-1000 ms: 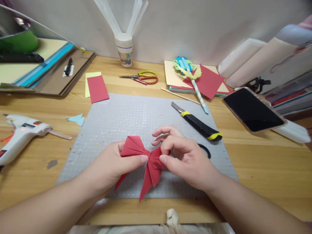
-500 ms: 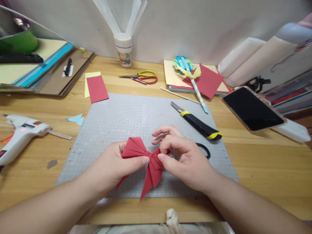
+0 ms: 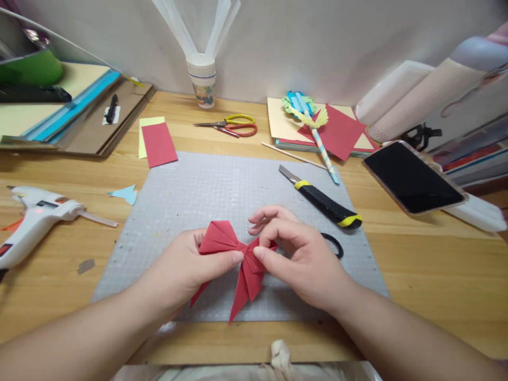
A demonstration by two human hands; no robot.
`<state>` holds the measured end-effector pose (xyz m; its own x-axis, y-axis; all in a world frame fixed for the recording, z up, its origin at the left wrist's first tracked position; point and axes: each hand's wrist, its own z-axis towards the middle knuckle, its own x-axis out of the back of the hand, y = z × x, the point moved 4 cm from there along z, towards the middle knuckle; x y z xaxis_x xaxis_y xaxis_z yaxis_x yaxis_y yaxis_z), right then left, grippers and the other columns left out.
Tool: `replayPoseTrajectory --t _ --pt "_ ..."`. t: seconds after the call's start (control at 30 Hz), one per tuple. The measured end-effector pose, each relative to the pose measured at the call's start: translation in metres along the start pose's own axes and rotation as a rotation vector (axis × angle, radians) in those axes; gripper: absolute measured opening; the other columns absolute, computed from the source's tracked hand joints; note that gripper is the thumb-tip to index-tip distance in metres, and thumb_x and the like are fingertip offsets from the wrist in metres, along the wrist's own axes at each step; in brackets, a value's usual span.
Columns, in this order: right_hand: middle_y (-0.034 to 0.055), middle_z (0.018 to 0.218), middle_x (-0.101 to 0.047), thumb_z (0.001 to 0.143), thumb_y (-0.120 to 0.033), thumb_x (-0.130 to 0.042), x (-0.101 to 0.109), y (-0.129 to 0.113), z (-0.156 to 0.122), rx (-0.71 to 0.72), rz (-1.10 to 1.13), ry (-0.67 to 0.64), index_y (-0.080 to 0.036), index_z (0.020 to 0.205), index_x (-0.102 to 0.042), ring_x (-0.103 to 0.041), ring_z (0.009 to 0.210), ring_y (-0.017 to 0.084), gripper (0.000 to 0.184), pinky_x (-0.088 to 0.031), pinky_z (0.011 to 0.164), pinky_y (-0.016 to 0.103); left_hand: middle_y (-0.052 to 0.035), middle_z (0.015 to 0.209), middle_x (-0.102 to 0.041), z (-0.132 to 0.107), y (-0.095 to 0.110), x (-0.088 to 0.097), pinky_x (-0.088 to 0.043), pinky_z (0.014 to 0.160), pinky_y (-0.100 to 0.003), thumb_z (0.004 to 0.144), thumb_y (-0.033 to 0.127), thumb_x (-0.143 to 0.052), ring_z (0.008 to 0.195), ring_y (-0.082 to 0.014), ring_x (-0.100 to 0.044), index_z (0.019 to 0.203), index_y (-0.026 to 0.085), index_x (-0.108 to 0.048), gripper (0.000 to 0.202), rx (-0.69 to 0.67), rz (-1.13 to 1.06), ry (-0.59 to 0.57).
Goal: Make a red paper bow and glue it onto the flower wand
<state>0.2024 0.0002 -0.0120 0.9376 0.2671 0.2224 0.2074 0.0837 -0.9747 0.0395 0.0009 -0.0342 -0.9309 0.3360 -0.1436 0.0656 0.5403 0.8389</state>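
Note:
A red folded paper bow (image 3: 222, 239) with two pointed tails is held just above the grey cutting mat (image 3: 206, 190). My left hand (image 3: 186, 270) pinches its left loop, thumb on top near the middle knot. My right hand (image 3: 305, 259) pinches the right loop and the knot, thumb tip almost meeting the left thumb; its other fingers curl over the paper. The bow's right loop is mostly hidden by my right hand.
A black and yellow utility knife (image 3: 323, 203) lies right of my hands, a black ring (image 3: 333, 244) beside it. White glue gun (image 3: 34, 217) at left, scissors (image 3: 230, 126) and cup (image 3: 203, 82) at back, phone (image 3: 413, 177) at right, red paper (image 3: 159, 144), paper stacks (image 3: 317, 127).
My right thumb has slid left along the bow toward the knot, closing the gap with the left thumb. The bow's tails have shifted slightly. Everything else is still.

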Motion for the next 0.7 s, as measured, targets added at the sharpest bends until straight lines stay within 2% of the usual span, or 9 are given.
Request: replayPoseTrajectory --t 0.43,0.7 --pt "0.0054 0.097 -0.057 0.075 -0.008 -0.059 -0.0033 -0.0033 -0.0036 0.051 -0.049 0.056 -0.017 0.064 -0.054 -0.058 0.095 0.018 0.015 -0.047 0.079 0.032 0.0089 0.053 -0.046 0.0002 0.0003 0.0005 -0.029 0.053 -0.02 0.066 0.027 -0.075 0.052 -0.0071 -0.034 0.062 0.018 -0.06 0.018 -0.01 0.043 0.013" --pt "0.0051 0.097 -0.056 0.075 -0.008 -0.059 -0.0036 -0.0026 -0.0032 0.045 -0.043 0.055 -0.018 0.064 -0.054 -0.058 0.094 0.017 0.015 -0.046 0.08 0.031 0.0067 0.059 -0.055 -0.0006 0.0005 -0.0007 -0.03 0.055 -0.02 0.067 0.027 -0.074 0.056 -0.0077 -0.041 0.063 0.017 -0.062 0.016 -0.003 0.067 -0.005"
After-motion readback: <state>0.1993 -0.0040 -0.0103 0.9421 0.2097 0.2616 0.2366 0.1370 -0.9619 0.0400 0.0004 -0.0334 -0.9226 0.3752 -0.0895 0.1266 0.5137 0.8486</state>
